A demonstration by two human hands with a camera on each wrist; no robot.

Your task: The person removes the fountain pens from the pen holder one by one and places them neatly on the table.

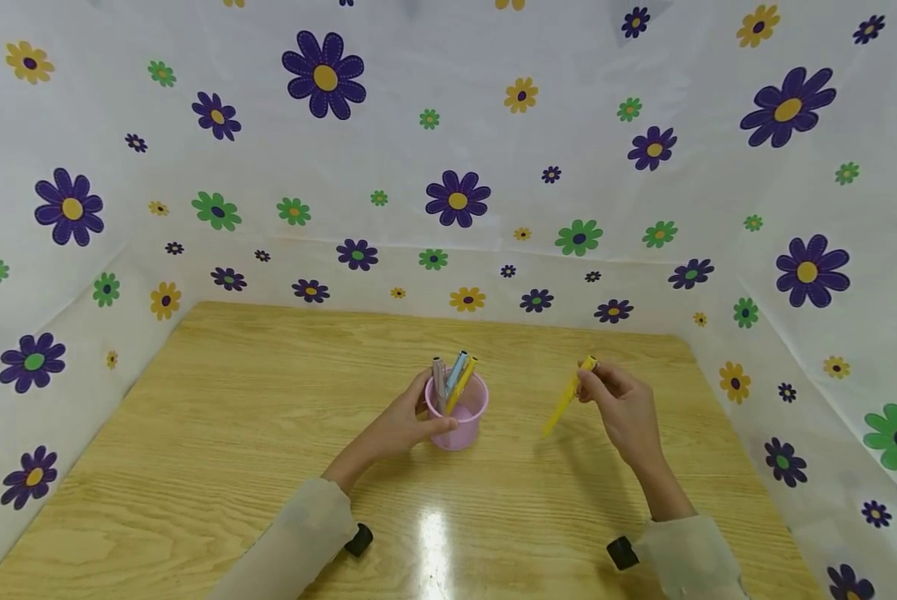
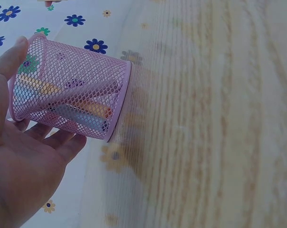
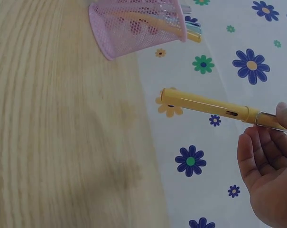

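My left hand (image 1: 398, 432) holds a pink mesh pen cup (image 1: 465, 435), thumb on the near side and fingers round the far side. Three pens lean in it: a greyish-mauve pen (image 1: 438, 383), a light blue pen (image 1: 456, 371) and a yellow pen (image 1: 463, 382). In the left wrist view the cup's (image 2: 86, 57) base is close to the tabletop. To the right, my right hand (image 1: 630, 417) pinches another yellow pen (image 1: 561, 408) near its capped end, by the metal clip. This pen (image 3: 205, 104) slants, its free end pointing down and left toward the table.
The wooden table (image 1: 268, 375) has a glare spot near its front edge. A white sheet with printed flowers (image 1: 388, 158) walls in the back and both sides. Black pieces show beside the left sleeve (image 1: 306, 529) and the right sleeve (image 1: 689, 554).
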